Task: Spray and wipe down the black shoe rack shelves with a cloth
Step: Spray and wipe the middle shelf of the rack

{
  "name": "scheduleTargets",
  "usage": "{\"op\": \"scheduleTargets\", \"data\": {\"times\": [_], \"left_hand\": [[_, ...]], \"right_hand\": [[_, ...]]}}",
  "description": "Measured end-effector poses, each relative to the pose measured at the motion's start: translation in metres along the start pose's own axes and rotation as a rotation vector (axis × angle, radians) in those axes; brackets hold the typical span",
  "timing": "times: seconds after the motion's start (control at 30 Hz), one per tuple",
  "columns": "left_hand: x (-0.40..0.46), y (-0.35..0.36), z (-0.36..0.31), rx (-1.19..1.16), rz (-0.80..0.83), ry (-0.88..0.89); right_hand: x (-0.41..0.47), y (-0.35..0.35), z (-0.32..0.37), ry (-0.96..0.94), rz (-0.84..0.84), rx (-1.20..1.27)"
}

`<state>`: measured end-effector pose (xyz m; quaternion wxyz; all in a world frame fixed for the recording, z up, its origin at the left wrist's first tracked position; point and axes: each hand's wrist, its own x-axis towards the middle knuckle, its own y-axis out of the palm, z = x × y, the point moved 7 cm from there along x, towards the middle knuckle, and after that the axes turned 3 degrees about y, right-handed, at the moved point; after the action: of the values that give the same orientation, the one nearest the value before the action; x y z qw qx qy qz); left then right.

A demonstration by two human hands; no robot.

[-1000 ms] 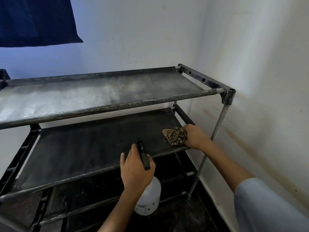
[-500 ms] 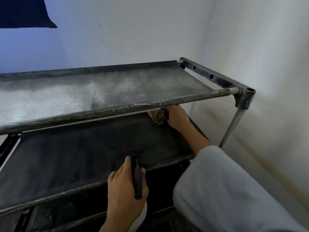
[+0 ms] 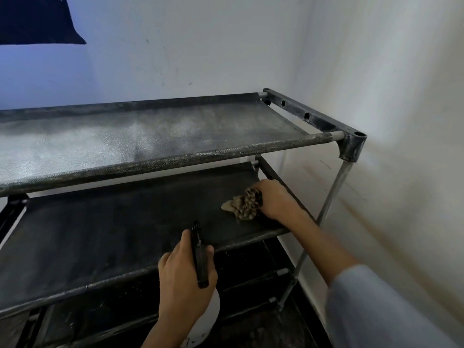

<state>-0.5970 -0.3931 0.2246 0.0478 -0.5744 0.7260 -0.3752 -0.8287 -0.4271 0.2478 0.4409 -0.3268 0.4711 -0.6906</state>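
Observation:
The black shoe rack (image 3: 349, 144) stands in a room corner, with a dusty grey top shelf (image 3: 125, 136) and a darker second shelf (image 3: 113, 222). My right hand (image 3: 273, 199) presses a crumpled brown patterned cloth (image 3: 244, 204) onto the right end of the second shelf. In front of that shelf's front rail, my left hand (image 3: 183, 277) grips a white spray bottle (image 3: 203, 322) by its black trigger head (image 3: 199, 257). Most of the bottle's body is hidden behind my hand.
White walls close in behind and to the right of the rack. A dark blue cloth (image 3: 32, 18) hangs at the top left. Lower shelves (image 3: 251, 280) and a dark floor (image 3: 276, 327) lie below. A metal post (image 3: 331, 194) holds the front right corner.
My right hand has drawn the cloth from the back of the second shelf toward the front right. The left hand with the bottle has barely moved. The view has shifted slightly.

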Motion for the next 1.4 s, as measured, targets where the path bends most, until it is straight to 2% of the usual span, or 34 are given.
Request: {"op": "scheduleTargets", "data": {"times": [0.13, 0.3, 0.37, 0.53, 0.7, 0.77, 0.83, 0.9, 0.93, 1.0, 1.03, 1.1, 1.2, 1.4], "left_hand": [[0.001, 0.001, -0.001, 0.021, 0.005, 0.003], [0.002, -0.001, 0.002, 0.022, 0.028, 0.019], [0.002, -0.002, 0.001, 0.008, 0.043, 0.007], [0.004, 0.001, 0.001, 0.01, 0.066, 0.007], [0.007, -0.007, -0.006, -0.071, 0.068, -0.037], [0.002, -0.01, -0.008, -0.1, 0.081, -0.049], [-0.005, -0.016, -0.002, -0.067, 0.059, -0.09], [-0.009, -0.023, 0.005, 0.063, 0.041, -0.143], [-0.011, -0.027, 0.006, 0.12, 0.035, -0.149], [-0.01, -0.033, 0.008, 0.187, 0.03, -0.125], [-0.009, -0.033, 0.012, 0.218, 0.047, -0.121], [-0.008, -0.032, 0.02, 0.23, 0.086, -0.138], [-0.008, -0.034, 0.022, 0.064, 0.065, -0.086], [-0.009, -0.045, 0.025, -0.189, 0.013, -0.1]], "right_hand": [[0.05, -0.002, 0.02, 0.0, -0.117, -0.044], [0.061, -0.001, 0.026, 0.051, -0.122, -0.119], [0.048, 0.004, 0.019, 0.015, -0.031, -0.158], [-0.018, -0.002, 0.02, -0.103, 0.33, -0.153], [-0.048, -0.024, 0.028, -0.068, 0.49, 0.078], [-0.047, -0.026, 0.03, -0.003, 0.408, 0.226], [-0.036, -0.024, 0.03, 0.079, 0.173, 0.31], [-0.028, -0.018, 0.033, 0.139, -0.028, 0.313], [-0.027, -0.012, 0.039, 0.136, -0.024, 0.259], [-0.034, 0.003, 0.061, 0.002, 0.203, 0.059], [-0.041, 0.008, 0.072, -0.093, 0.314, 0.008], [-0.049, 0.012, 0.082, -0.211, 0.393, 0.001], [-0.042, 0.017, 0.078, -0.205, 0.294, 0.039], [0.029, 0.016, 0.087, -0.057, -0.116, -0.057]]}}
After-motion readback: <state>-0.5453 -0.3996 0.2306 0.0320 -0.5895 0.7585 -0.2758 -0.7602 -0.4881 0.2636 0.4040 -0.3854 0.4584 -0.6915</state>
